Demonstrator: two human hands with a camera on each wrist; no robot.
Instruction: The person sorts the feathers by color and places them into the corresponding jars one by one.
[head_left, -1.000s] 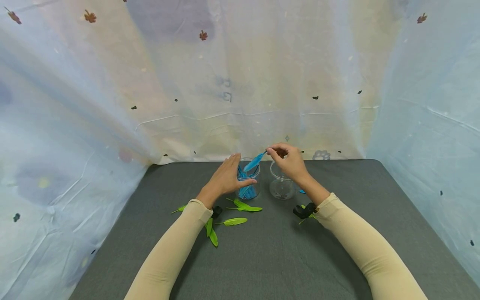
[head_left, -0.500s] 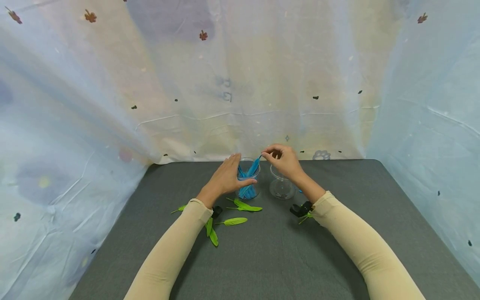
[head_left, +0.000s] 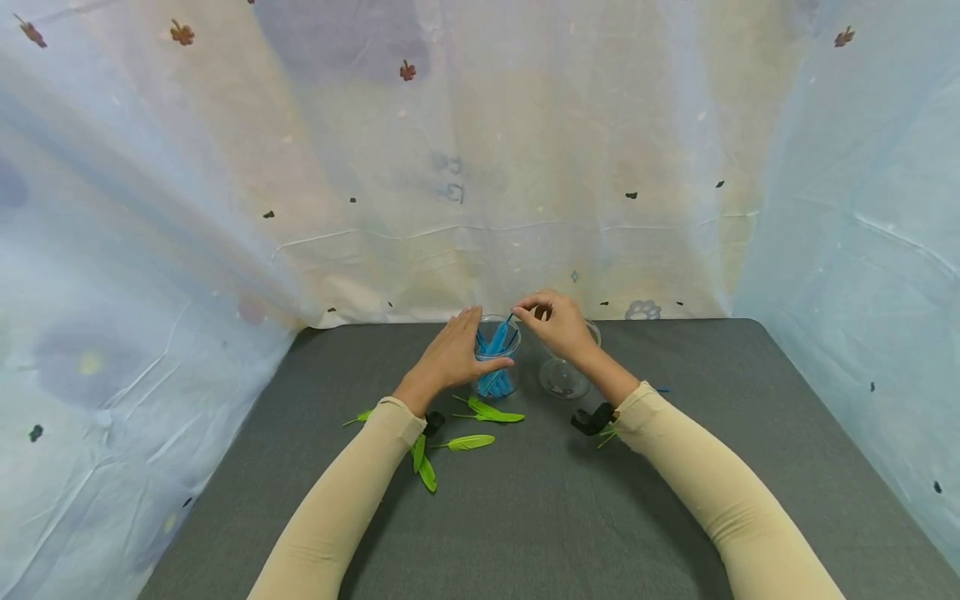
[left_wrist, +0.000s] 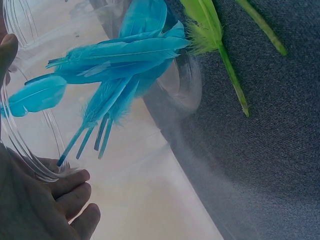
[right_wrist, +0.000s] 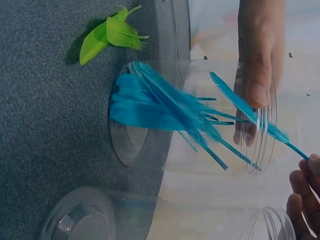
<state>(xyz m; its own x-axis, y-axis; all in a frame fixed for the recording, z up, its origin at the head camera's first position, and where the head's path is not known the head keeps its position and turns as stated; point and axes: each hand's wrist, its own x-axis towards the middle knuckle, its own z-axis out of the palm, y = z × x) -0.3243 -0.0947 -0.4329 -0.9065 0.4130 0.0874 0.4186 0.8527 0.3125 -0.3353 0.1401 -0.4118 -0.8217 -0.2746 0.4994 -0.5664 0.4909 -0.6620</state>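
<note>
Near the table's back edge stands a clear jar (head_left: 515, 380) holding several blue feathers (right_wrist: 155, 102), their quills pointing up. My left hand (head_left: 446, 354) grips its upper part, with the thumb on the near side and the fingers around the far side. My right hand (head_left: 561, 327) pinches another blue feather (right_wrist: 234, 99) by the quill end. That feather points vane-down through the jar's mouth, its lower tip inside and above the others. A second clear jar (head_left: 562, 380) stands to the right, partly hidden by my right hand and forearm; no feathers show in it.
Several green feathers (head_left: 468, 443) lie on the grey tabletop (head_left: 525, 517) in front of the first jar and by my left wrist. Another green one (head_left: 609, 435) shows under my right wrist. Part of a blue quill (head_left: 662, 390) shows beyond my right sleeve. A patterned curtain (head_left: 510, 208) hangs behind.
My right hand has moved left and slightly down, lowering the pinched blue feather from above the rim into the left jar's mouth. The left hand has stayed in place.
</note>
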